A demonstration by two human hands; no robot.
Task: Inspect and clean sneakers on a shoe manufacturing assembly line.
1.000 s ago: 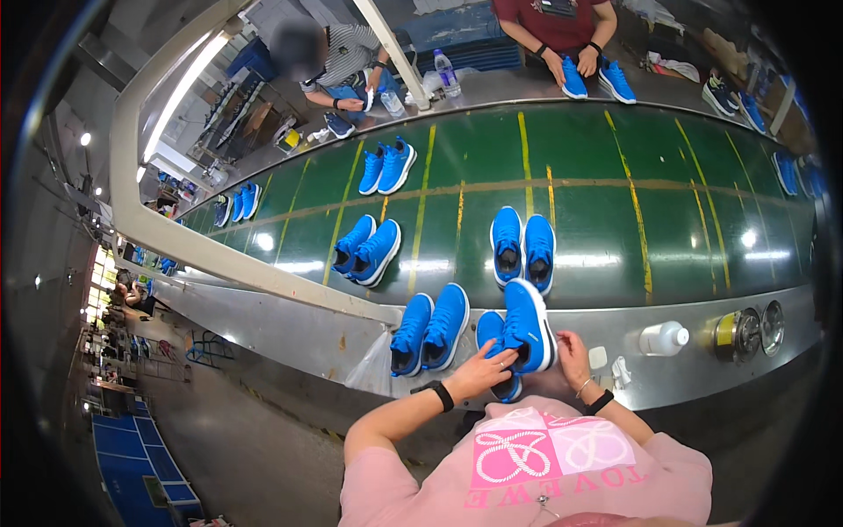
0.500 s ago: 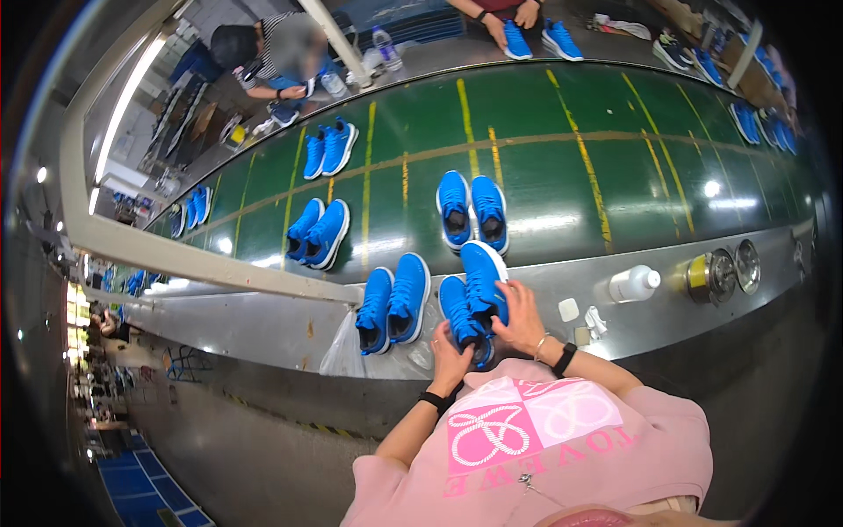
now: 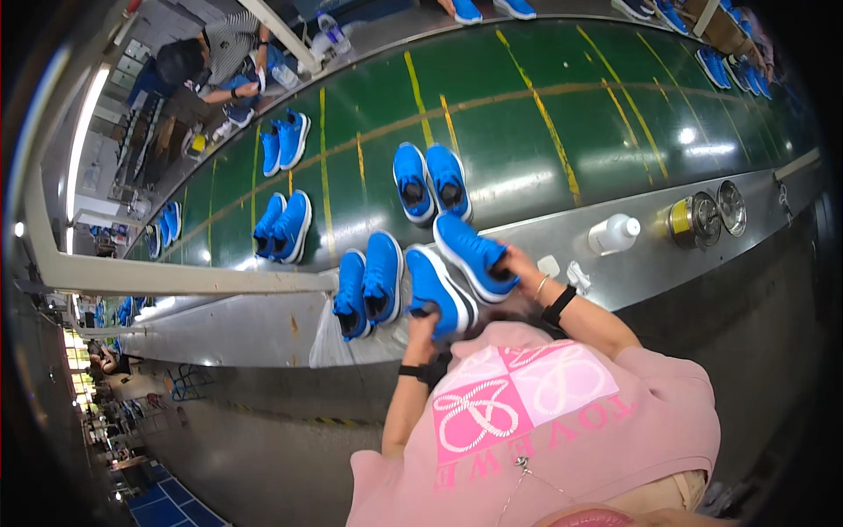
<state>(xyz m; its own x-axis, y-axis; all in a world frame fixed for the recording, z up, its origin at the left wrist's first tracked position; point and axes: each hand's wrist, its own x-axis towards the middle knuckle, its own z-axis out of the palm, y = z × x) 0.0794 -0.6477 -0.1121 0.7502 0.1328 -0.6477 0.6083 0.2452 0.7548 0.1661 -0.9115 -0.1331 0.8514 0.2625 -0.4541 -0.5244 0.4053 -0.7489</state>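
Note:
Just in front of me, two blue sneakers with white soles are in my hands. My left hand (image 3: 421,338) grips the heel end of the left sneaker (image 3: 432,288), which is tilted so its sole edge faces right. With its fingers at the collar, my right hand (image 3: 522,266) holds the right sneaker (image 3: 469,248), toe pointing away. The two shoes lie close together, partly over the metal ledge. On the ledge to the left stands a pair of blue sneakers (image 3: 380,272). Farther off, another blue pair (image 3: 446,178) rests on the green belt, near the right sneaker's toe.
More blue pairs (image 3: 288,227) sit on the green conveyor belt (image 3: 500,123). Along the metal ledge (image 3: 654,272) are a white bottle (image 3: 613,234), a round metal tin (image 3: 695,220) and clear plastic (image 3: 329,338). A pale post (image 3: 184,272) crosses at left. A co-worker (image 3: 230,53) is beyond the belt.
Both sneakers in my hands have turned and spread apart; the left one now shows its sole edge. My right hand has moved to its shoe's collar. The whole view has shifted.

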